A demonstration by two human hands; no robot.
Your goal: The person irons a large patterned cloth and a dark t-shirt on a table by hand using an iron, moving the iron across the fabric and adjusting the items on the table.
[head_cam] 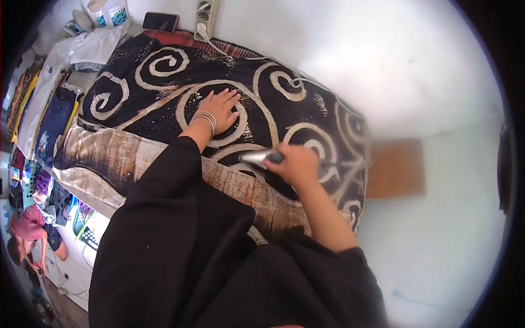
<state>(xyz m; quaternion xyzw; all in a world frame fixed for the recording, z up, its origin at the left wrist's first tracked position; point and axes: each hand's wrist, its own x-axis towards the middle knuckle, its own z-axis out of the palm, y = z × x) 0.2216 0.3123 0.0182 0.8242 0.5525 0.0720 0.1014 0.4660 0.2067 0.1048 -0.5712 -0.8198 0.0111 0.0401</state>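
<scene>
A black cloth with large cream spirals [164,121] and a brown-streaked pale border is spread out flat before me. My left hand [219,112], with metal bangles at the wrist, lies palm down on one spiral with its fingers spread. Nearer my body and to the right, my right hand [297,164] grips the handle of a clothes iron [255,157]. The iron's silvery tip points left and rests on or just over the cloth near the border; its soleplate is hidden. Blur softens the right hand and the iron.
A white cord [262,58] runs along the cloth's far edge from a wall power strip [203,18]. Beside the strip leans a phone [160,22]. Folded clothes [55,123] are piled at left. Beyond them another person [28,225] bends low. A white wall [443,102] bounds the right.
</scene>
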